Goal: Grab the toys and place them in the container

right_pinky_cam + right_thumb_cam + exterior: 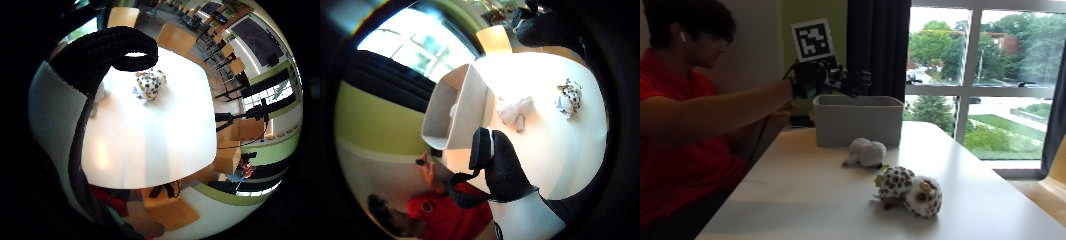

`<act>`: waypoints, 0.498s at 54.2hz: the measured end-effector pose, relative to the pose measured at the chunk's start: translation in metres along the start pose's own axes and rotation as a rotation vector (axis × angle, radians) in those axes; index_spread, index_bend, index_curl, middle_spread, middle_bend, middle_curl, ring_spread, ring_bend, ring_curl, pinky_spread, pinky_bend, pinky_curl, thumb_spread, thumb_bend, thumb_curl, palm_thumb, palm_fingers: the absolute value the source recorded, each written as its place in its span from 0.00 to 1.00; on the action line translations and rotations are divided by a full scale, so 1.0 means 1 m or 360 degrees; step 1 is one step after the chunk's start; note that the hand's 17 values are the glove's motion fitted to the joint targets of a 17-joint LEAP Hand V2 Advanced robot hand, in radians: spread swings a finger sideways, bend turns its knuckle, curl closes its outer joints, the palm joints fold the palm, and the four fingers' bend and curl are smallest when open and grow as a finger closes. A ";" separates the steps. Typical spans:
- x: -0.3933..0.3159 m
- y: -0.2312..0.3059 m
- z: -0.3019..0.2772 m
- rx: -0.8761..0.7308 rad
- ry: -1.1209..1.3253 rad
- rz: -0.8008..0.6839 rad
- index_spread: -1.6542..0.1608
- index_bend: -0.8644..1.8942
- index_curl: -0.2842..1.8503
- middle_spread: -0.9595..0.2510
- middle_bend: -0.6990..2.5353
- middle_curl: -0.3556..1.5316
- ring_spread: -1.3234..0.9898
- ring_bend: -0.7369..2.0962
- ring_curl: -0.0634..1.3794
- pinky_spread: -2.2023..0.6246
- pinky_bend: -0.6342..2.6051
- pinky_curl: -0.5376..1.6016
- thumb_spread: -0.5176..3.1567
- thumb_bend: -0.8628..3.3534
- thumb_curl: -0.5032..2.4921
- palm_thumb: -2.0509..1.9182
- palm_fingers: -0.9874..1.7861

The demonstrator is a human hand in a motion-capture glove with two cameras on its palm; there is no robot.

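Outside view: gloved right hand [843, 81] hangs over the container [858, 120], grip released, empty. White toy [865, 152] and spotted owl [909, 190] lie on the counter [806, 200].

Thumb-side: the container's rim sits near the palm; descending carelessly could tip it.

Little-finger side: owl [150, 83] is well apart; a long reach may nudge it.

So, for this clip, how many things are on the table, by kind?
Soft toys: 2, a white plush toy and a spotted owl plush.
Containers: 1, the grey container.
Total: 3.
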State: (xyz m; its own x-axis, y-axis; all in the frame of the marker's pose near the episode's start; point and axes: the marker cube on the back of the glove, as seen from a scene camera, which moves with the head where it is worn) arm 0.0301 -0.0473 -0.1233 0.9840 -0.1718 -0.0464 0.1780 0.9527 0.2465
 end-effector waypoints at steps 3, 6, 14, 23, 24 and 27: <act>0.000 0.001 0.003 -0.0007 0.0028 0.0020 0.66 0.41 0.37 0.66 0.27 0.35 0.53 0.39 0.24 0.78 0.52 0.40 0.48 0.20 0.29 0.52 0.39; -0.001 0.002 0.006 -0.0014 0.0030 0.0002 0.66 0.41 0.37 0.66 0.27 0.35 0.53 0.39 0.24 0.78 0.52 0.40 0.48 0.20 0.29 0.52 0.39; 0.000 0.004 0.010 -0.0029 0.0062 -0.0112 0.66 0.42 0.37 0.66 0.27 0.34 0.53 0.38 0.24 0.78 0.52 0.40 0.48 0.20 0.29 0.52 0.39; -0.007 0.009 0.009 -0.0013 -0.0002 -0.0149 0.66 0.42 0.37 0.66 0.27 0.34 0.52 0.38 0.24 0.78 0.51 0.40 0.48 0.20 0.29 0.52 0.39; -0.007 0.010 0.009 -0.0015 -0.0002 -0.0142 0.66 0.42 0.37 0.66 0.27 0.34 0.52 0.38 0.24 0.78 0.51 0.40 0.48 0.20 0.28 0.52 0.39; -0.007 0.011 0.009 -0.0023 0.0000 -0.0118 0.66 0.42 0.37 0.66 0.27 0.34 0.52 0.38 0.24 0.78 0.51 0.40 0.48 0.20 0.28 0.52 0.39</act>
State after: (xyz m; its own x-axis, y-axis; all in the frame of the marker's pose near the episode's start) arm 0.0249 -0.0382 -0.1115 0.9681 -0.2422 -0.0639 0.2505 0.9407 0.2286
